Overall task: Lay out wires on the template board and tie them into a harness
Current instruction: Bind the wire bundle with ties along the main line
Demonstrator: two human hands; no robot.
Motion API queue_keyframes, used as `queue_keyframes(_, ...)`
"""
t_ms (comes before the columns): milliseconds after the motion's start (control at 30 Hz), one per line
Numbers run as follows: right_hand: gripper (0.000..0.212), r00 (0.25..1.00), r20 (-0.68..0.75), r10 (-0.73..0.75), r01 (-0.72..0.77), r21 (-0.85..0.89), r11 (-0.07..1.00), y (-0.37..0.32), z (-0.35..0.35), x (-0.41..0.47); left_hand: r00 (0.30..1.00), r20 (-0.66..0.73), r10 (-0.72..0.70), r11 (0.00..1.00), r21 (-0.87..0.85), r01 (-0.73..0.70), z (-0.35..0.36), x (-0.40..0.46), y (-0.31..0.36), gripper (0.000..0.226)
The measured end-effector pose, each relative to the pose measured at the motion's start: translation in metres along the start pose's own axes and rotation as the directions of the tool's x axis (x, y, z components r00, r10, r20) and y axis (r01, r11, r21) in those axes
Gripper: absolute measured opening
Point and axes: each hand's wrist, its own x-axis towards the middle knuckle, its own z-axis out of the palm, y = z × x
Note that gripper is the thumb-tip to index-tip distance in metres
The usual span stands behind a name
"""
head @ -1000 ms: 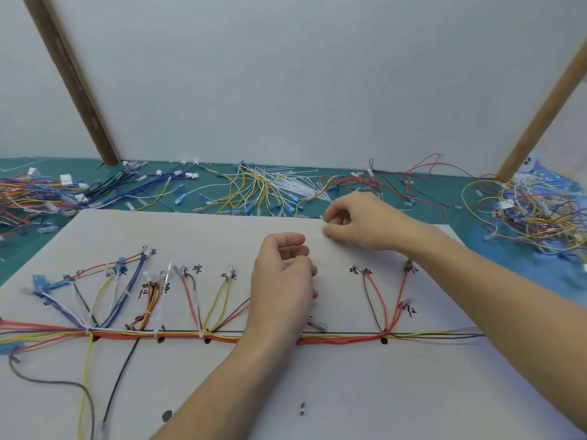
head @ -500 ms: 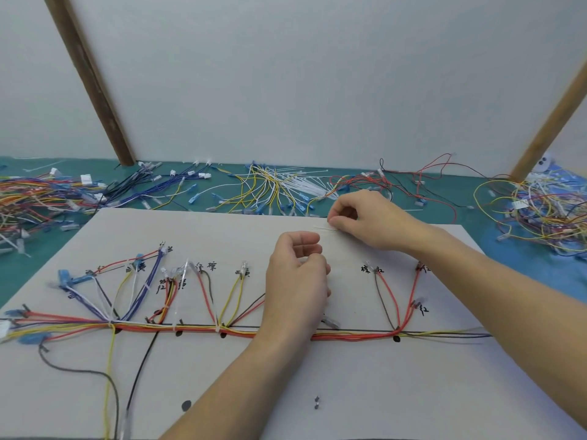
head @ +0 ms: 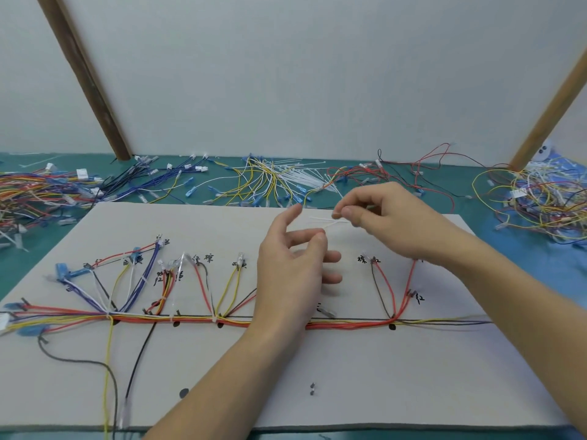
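A pale template board (head: 349, 376) lies on the green table, with a bundle of red, yellow and black wires (head: 190, 318) laid along its black line and branches running up to hand-written labels. My left hand (head: 292, 274) hovers over the board's middle, fingers spread and empty, hiding part of the trunk. My right hand (head: 384, 214) is raised a little further back and to the right, thumb and forefinger pinched on a thin white cable tie (head: 327, 221) that sticks out leftward toward my left fingertips.
A heap of white cable ties (head: 301, 179) with yellow and blue wires lies behind the board. Loose wire piles sit at the far left (head: 35, 188) and far right (head: 546, 201). Two wooden posts lean against the wall. A small grey piece (head: 313, 389) rests on the near board.
My left hand has opened and lifted off the bundle. My right hand has risen and drawn the cable tie up and to the right. The view has tilted slightly.
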Motion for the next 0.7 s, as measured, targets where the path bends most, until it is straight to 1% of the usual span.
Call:
queue_keyframes(33, 0.018, 0.999, 0.040, 0.006, -0.008, 0.060, 0.998, -0.003, 0.001, -0.009, 1.000, -0.006, 0.015, 1.000, -0.003, -0.015, 0.000, 0.000, 0.001, 0.037)
queue_keyframes(67, 0.018, 0.998, 0.068, 0.011, -0.019, 0.115, 0.993, -0.006, 0.003, -0.017, 1.000, -0.009, 0.025, 1.000, 0.000, -0.025, 0.000, 0.000, 0.003, 0.029)
queue_keyframes(133, 0.018, 0.996, 0.082, 0.029, -0.046, 0.218, 0.975, -0.009, 0.006, -0.030, 0.999, 0.017, 0.030, 1.000, -0.004, -0.030, 0.001, -0.002, 0.007, 0.012)
queue_keyframes(167, 0.018, 0.996, 0.072, 0.048, -0.066, 0.272, 0.960, -0.010, 0.007, -0.034, 0.999, 0.035, 0.027, 1.000, -0.014, -0.026, 0.002, -0.003, 0.009, 0.011)
queue_keyframes(233, 0.016, 0.994, 0.019, 0.110, -0.110, 0.361, 0.926, -0.013, 0.011, -0.040, 0.998, 0.057, 0.023, 0.999, -0.023, -0.022, 0.003, -0.004, 0.012, 0.012)
queue_keyframes(333, 0.014, 0.987, -0.071, 0.146, -0.098, 0.455, 0.885, -0.018, 0.020, -0.047, 0.996, 0.072, 0.058, 0.998, 0.008, -0.059, 0.002, -0.004, 0.014, 0.009)
queue_keyframes(467, 0.011, 0.977, -0.159, 0.144, -0.047, 0.496, 0.867, -0.021, 0.027, -0.055, 0.996, 0.066, 0.067, 0.997, 0.024, -0.069, -0.003, -0.001, 0.018, 0.009)
queue_keyframes(567, 0.011, 0.968, -0.204, 0.146, -0.017, 0.528, 0.849, -0.018, 0.026, -0.058, 0.990, 0.123, 0.074, 0.995, 0.064, -0.082, -0.006, 0.000, 0.022, 0.007)
queue_keyframes(633, 0.009, 0.965, -0.197, 0.174, -0.022, 0.597, 0.802, -0.019, 0.024, -0.059, 0.987, 0.145, 0.072, 0.994, 0.075, -0.083, -0.007, -0.002, 0.026, 0.008)
queue_keyframes(700, 0.008, 0.970, -0.136, 0.203, -0.043, 0.723, 0.690, -0.020, 0.022, -0.060, 0.988, 0.133, 0.077, 0.994, 0.067, -0.086, -0.007, -0.002, 0.030, 0.007)
